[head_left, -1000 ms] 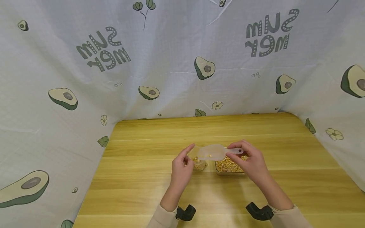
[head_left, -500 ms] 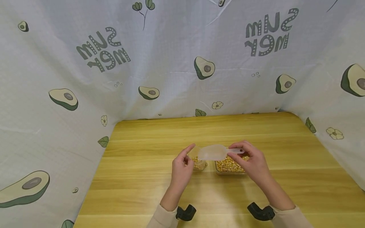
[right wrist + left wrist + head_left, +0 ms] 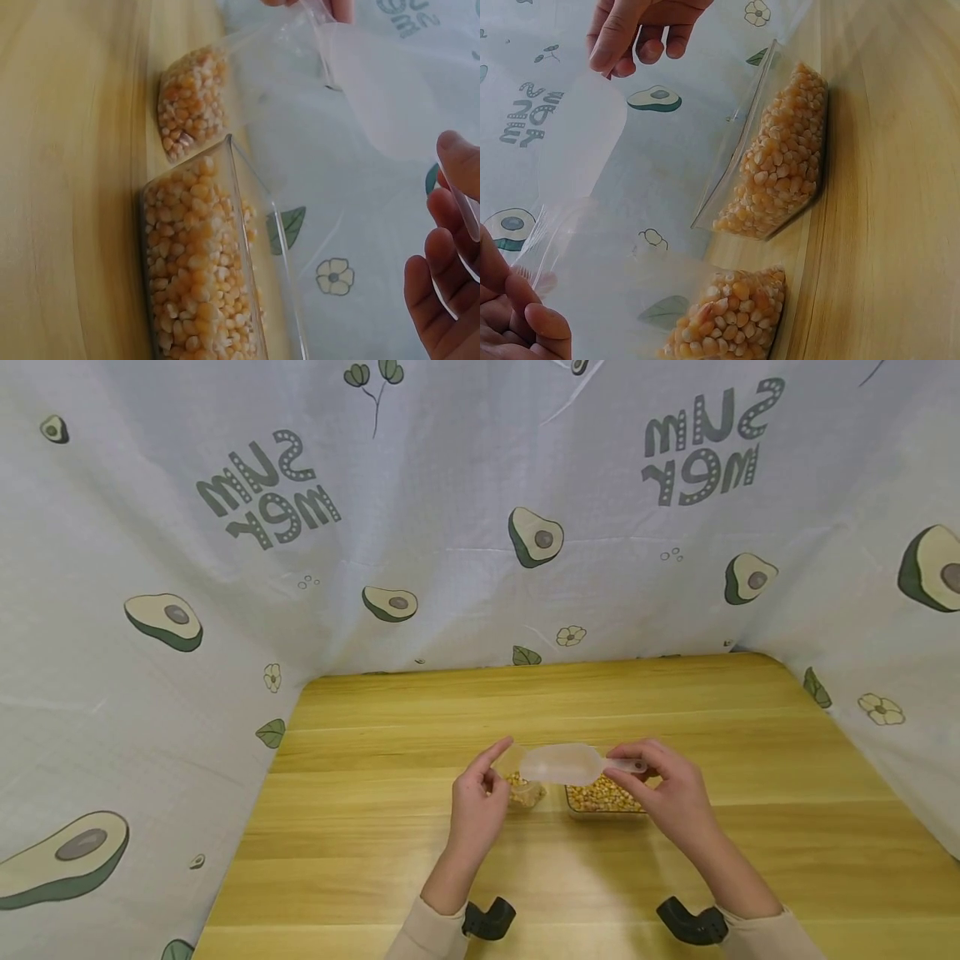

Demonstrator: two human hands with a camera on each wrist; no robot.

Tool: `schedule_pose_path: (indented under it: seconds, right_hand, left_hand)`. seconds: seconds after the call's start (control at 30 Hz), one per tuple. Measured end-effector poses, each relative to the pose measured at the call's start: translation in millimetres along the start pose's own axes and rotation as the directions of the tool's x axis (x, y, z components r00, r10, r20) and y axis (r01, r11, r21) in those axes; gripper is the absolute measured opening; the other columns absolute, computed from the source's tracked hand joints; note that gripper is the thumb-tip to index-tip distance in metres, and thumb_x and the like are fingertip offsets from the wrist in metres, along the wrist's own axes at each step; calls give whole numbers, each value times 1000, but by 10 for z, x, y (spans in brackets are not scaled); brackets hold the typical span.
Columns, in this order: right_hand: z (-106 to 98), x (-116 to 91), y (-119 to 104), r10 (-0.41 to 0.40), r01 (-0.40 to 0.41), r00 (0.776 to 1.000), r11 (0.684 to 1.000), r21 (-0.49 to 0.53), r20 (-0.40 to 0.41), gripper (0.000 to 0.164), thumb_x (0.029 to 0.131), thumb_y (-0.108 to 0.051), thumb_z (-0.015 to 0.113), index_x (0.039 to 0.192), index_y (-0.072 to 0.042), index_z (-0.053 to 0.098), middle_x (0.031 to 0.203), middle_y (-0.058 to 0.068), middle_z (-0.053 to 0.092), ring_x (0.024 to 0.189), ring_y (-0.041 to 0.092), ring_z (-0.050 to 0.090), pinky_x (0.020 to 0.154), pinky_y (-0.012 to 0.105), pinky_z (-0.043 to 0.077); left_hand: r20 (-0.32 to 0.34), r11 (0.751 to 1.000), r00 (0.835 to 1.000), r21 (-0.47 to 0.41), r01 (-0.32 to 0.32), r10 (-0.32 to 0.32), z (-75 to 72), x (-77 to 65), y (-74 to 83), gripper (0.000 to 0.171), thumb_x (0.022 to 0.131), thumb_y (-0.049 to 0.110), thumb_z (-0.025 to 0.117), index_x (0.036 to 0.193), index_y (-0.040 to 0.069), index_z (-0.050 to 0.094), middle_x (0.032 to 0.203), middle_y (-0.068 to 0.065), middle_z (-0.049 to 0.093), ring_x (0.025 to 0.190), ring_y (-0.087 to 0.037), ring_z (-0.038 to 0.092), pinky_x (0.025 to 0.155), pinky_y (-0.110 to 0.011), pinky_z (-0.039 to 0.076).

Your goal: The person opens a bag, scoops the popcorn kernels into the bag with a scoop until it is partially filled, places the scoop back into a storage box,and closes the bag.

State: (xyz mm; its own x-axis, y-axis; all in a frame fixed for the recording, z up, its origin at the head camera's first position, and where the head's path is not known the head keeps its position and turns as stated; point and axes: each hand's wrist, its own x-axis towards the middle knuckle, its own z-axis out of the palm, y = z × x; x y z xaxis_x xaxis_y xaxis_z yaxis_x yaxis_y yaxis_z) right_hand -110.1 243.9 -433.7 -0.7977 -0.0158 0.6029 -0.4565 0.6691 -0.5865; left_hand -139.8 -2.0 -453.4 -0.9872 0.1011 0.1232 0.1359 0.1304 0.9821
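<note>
My left hand point(image 3: 480, 802) grips the top of a clear plastic bag point(image 3: 679, 277), its mouth held up and the lower part resting on the table. Corn kernels point(image 3: 731, 322) fill the bag's bottom. With thumb and fingers my right hand point(image 3: 671, 785) pinches the handle of a translucent white scoop point(image 3: 562, 764). The scoop lies level above the table, its front end at the bag's mouth, and no kernels show in it. Below the scoop and to the right of the bag stands a clear rectangular container point(image 3: 244, 217) full of corn kernels point(image 3: 195, 277).
A wooden table point(image 3: 375, 827) carries the bag and the container. White cloth point(image 3: 465, 485) printed with avocados hangs behind the table and along both sides. Black curved mounts point(image 3: 489, 920) sit at both wrists.
A few kernels that lay in the scoop a second ago are gone from it. My right hand has shifted slightly right and nearer with the scoop. The left hand stays put.
</note>
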Motion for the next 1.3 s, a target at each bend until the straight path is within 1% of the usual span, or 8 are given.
schedule_pose_path:
  seconds: [0.13, 0.4, 0.7, 0.9, 1.13, 1.3]
  right_hand:
    - [2, -12, 21, -20, 20, 1000, 1000, 4, 4, 32, 69, 11, 82, 94, -9, 75, 86, 2, 69, 73, -5, 55, 64, 7, 47]
    - [2, -39, 59, -31, 32, 999, 999, -3, 15, 31, 73, 10, 80, 97, -10, 77, 85, -1, 69, 70, -4, 55, 63, 8, 47]
    - [-3, -73, 100, -34, 34, 999, 999, -9, 3, 29, 73, 12, 78, 95, -7, 76, 86, 2, 69, 70, -4, 55, 63, 9, 47]
    - [-42, -112, 137, 2, -3, 1000, 999, -41, -19, 28, 75, 11, 77, 97, -6, 76, 89, 3, 70, 73, -8, 54, 66, 7, 46]
    - [-117, -166, 173, 60, -63, 997, 997, -45, -58, 27, 78, 11, 75, 98, -6, 77, 90, 3, 70, 76, -13, 54, 70, 4, 45]
    - [-159, -183, 205, 64, -67, 996, 996, -52, -64, 26, 78, 10, 76, 98, -7, 77, 89, 0, 69, 77, -13, 54, 71, 4, 46]
  left_hand:
    - [-2, 1000, 1000, 1, 0, 0, -1, -3, 6, 59, 90, -7, 45, 133, 28, 65, 74, 1, 39, 51, -5, 27, 45, -16, 24]
    - [3, 1000, 1000, -9, 5, -5, -1, -5, 5, 59, 90, -7, 45, 134, 27, 65, 73, 1, 40, 51, -5, 28, 44, -15, 24]
    - [3, 1000, 1000, -7, 13, -13, 2, -2, -9, 61, 89, -7, 45, 133, 30, 65, 73, 1, 41, 52, -5, 29, 45, -16, 25]
    - [-6, 1000, 1000, 3, 17, -17, 5, 0, -18, 60, 90, -7, 45, 132, 31, 65, 74, 0, 42, 52, -5, 29, 45, -15, 25]
    - [-7, 1000, 1000, 1, 21, -21, 8, -1, -7, 60, 90, -7, 45, 132, 30, 65, 78, 0, 45, 53, -5, 30, 45, -15, 25]
    - [-5, 1000, 1000, -2, 19, -19, 13, 5, 0, 59, 90, -7, 45, 133, 29, 65, 78, 0, 44, 52, -5, 29, 45, -15, 24]
